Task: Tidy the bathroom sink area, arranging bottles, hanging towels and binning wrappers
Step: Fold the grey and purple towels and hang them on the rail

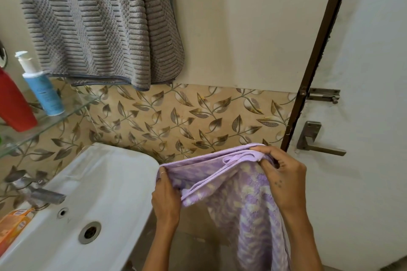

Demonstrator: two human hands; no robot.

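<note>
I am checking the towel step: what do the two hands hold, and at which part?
Both hold the purple towel at its folded top edge: left hand at the left end, right hand at the right end.

Leaf-patterned tile band (187,114) ran along the wall, under plain cream wall (242,28). Dark brown door frame (317,59) stood slanted at right, beside a pale door (374,72). Metal slide bolt (323,94) sat above a grey lever handle (317,141) on that door. Metal tap (41,193) jutted over a drain (89,232) at lower left.
</note>
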